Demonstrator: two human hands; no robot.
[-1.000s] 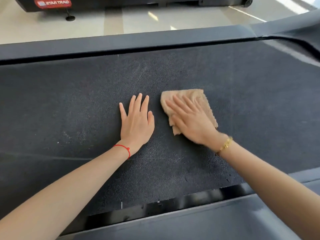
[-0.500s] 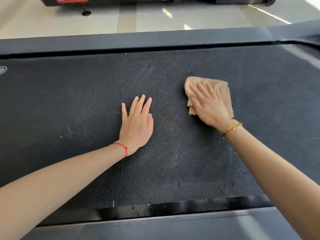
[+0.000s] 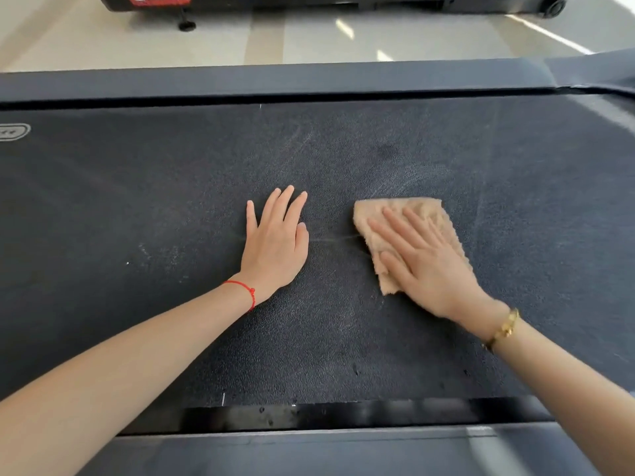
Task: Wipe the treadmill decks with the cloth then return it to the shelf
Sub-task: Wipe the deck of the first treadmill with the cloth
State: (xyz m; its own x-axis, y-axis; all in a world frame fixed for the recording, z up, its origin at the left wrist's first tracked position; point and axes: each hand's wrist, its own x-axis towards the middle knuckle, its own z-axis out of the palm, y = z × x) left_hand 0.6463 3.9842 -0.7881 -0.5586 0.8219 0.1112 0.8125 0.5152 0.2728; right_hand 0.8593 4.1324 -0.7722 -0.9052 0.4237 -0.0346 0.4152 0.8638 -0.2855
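Pale floor (image 3: 309, 39) up top, another machine (image 3: 309, 1) at its far edge with a red label. From my seat, head view only: dark belt (image 3: 137, 201) fills the frame, far side rail (image 3: 275, 80) and near rail (image 3: 309, 451) bracketing it, dusty streaks and pale specks across the grain.

Change: over the last second the cloth (image 3: 436, 214) went right and away, then came back toward centre. Right hand (image 3: 426, 266) lies flat on it, fingers straight, pressing, not clamped. Left hand (image 3: 275, 249) hasn't moved: palm flat on the belt, fingers straight, holding nothing, just beside the cloth.

My read: mid-stroke, wiping underway. Streaks remain left and far, so more passes needed. No shelf in view; return step not started.
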